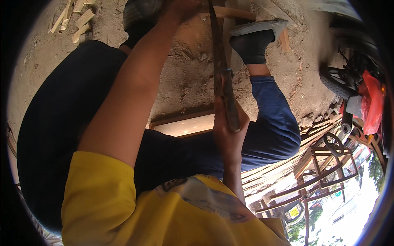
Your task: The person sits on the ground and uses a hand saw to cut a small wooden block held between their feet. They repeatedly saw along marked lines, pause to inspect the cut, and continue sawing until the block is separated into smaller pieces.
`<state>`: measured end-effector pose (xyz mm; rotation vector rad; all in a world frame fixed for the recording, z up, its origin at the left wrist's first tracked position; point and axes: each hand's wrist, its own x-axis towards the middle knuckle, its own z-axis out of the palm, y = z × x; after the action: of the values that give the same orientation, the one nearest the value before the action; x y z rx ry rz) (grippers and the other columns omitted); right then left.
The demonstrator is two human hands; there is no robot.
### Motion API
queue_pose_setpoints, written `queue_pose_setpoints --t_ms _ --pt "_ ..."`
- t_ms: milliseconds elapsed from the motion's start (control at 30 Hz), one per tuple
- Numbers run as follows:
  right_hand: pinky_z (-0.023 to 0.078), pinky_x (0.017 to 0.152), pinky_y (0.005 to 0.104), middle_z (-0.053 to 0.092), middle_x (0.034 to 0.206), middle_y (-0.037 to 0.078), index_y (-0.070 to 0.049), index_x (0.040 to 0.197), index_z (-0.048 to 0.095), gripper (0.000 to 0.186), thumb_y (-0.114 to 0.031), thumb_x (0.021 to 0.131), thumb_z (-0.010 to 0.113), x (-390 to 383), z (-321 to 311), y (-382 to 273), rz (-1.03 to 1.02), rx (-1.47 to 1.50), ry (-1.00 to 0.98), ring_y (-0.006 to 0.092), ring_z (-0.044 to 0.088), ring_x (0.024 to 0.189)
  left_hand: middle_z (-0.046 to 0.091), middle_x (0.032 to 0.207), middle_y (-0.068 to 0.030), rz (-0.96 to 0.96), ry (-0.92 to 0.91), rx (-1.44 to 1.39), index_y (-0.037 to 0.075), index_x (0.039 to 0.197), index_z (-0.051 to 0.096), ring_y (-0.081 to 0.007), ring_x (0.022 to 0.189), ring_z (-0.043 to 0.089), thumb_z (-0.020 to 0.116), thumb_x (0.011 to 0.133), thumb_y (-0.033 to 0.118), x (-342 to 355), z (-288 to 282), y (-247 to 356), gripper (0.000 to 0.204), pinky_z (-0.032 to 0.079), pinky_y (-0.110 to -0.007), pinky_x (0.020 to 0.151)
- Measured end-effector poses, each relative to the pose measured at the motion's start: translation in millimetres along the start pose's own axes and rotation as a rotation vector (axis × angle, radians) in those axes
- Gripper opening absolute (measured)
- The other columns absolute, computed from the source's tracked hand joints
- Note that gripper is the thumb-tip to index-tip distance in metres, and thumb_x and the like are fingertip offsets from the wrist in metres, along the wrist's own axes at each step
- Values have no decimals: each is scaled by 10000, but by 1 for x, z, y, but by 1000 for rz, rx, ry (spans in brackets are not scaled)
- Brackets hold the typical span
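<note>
My right hand point(232, 125) is wrapped around the handle point(231, 102) of a long, narrow tool. Its dark blade point(217, 45) stretches away from me, up to the top edge of the head view; whether it is a saw or a large knife I cannot tell. At the top edge, my left hand point(180, 10) is blurred and partly cut off, its fingers unclear. Close to it, beyond the blade, lies a brown wooden piece point(234, 13). A wooden upright or board point(234, 45) shows behind the blade.
My shoe point(260, 28) rests on the dirt floor point(184, 86). Wood offcuts point(82, 24) lie far left. A shallow wooden frame or board point(186, 125) sits beneath my legs. To the right are stacked wood strips point(266, 174), a wooden frame point(316, 176) and a motorbike wheel point(338, 82).
</note>
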<state>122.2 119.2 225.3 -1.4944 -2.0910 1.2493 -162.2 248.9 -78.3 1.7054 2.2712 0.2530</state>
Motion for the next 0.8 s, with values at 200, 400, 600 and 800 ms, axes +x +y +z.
queue_pose_setpoints --t_ms 200,400,600,800 --pt "340 453 275 497 575 43 6 820 579 134 -79 908 633 -3 12 -23 104 116 -221 65 417 515 645 790 -225 -119 -41 -331 -46 782 643 -392 810 656 434 956 328 -21 -76 36 462 511 -510 745" --pt "443 471 341 579 588 166 13 815 526 153 -60 863 651 -28 32 -8 163 103 -37 240 631 510 660 871 -248 15 69 -102 -37 920 649 -391 882 651 522 910 225 1 -14 1 291 515 -493 763" --pt "358 469 252 529 566 30 15 789 583 164 -94 893 647 -11 -31 56 145 119 -17 39 473 548 655 993 -189 -9 37 37 46 1141 532 -363 966 639 536 870 87 -8 -36 20 274 524 -479 802" --pt "346 430 263 492 507 16 -10 693 548 240 -127 837 700 -73 -40 38 -24 63 98 59 461 461 649 1042 -212 -93 -73 -33 42 1119 537 -369 1010 626 690 773 197 -21 -62 37 409 507 -490 863"
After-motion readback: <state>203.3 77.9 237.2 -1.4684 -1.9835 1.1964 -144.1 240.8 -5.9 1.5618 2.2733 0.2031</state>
